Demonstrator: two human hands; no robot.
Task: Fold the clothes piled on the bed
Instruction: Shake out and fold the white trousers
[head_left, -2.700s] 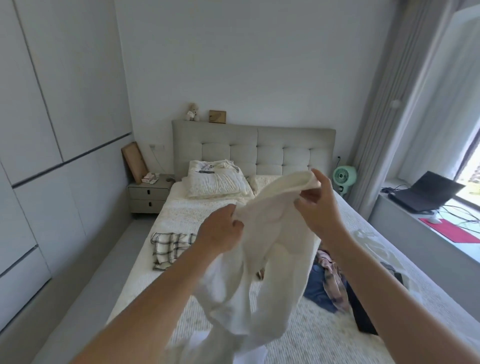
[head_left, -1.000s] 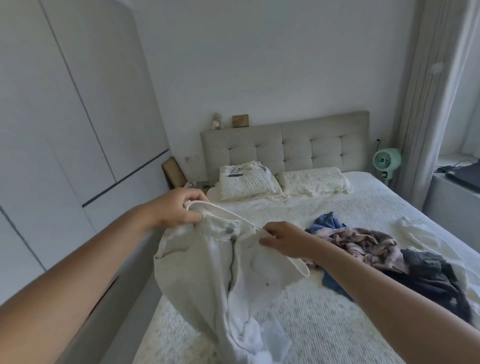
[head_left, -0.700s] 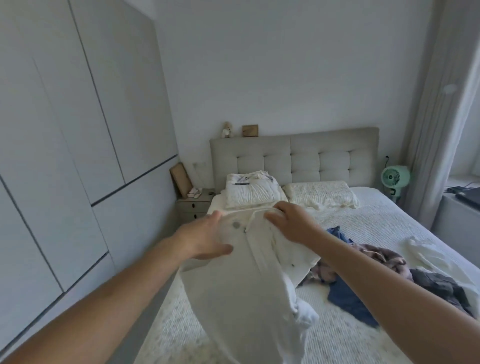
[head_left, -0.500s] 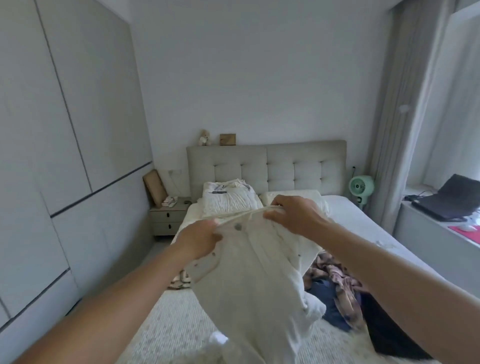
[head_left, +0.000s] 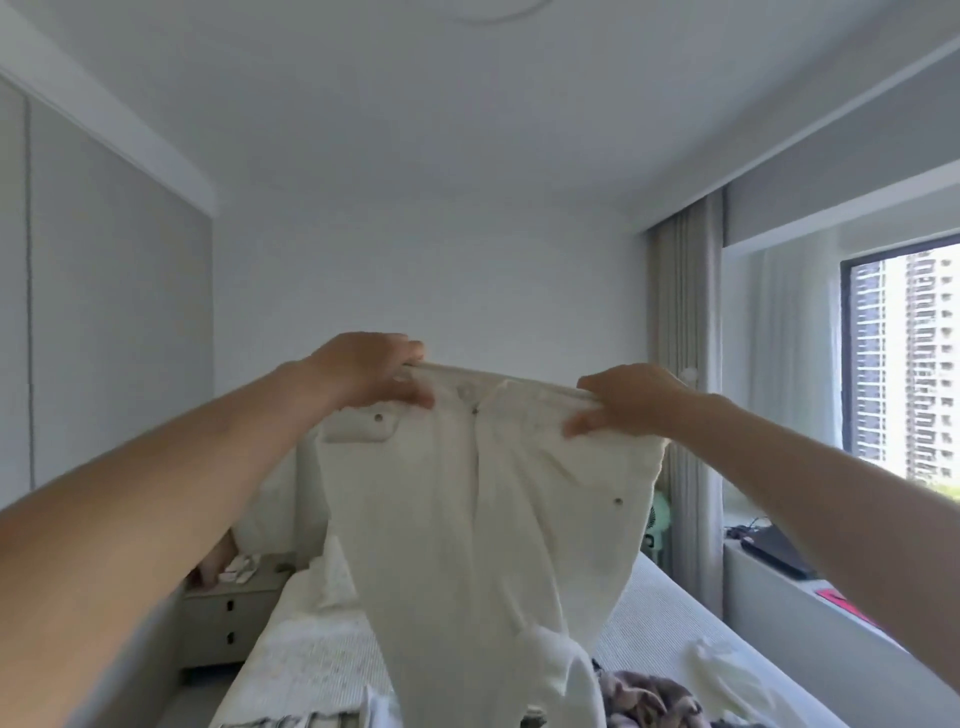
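A pair of white trousers (head_left: 483, 525) hangs in the air in front of me, waistband up, its button and rivets facing me. My left hand (head_left: 369, 374) grips the left end of the waistband. My right hand (head_left: 623, 400) grips the right end, thumb on the front of the cloth. The waistband is stretched between them at about head height, and the legs hang down over the bed (head_left: 311, 660). A patterned pinkish garment (head_left: 649, 696) and a white garment (head_left: 727, 680) lie on the bed at the bottom right. The trousers hide most of the bed.
A grey bedside cabinet (head_left: 223, 618) stands left of the bed, with wardrobe doors (head_left: 104, 338) along the left wall. To the right are a curtain (head_left: 680, 338), a window (head_left: 904, 364) and a sill with a dark laptop (head_left: 774, 551). A checked cloth (head_left: 291, 721) shows at the bottom edge.
Both hands have risen and spread apart, pulling the waistband out flat. The view has tilted up toward the ceiling, so most of the bed has dropped out of sight.
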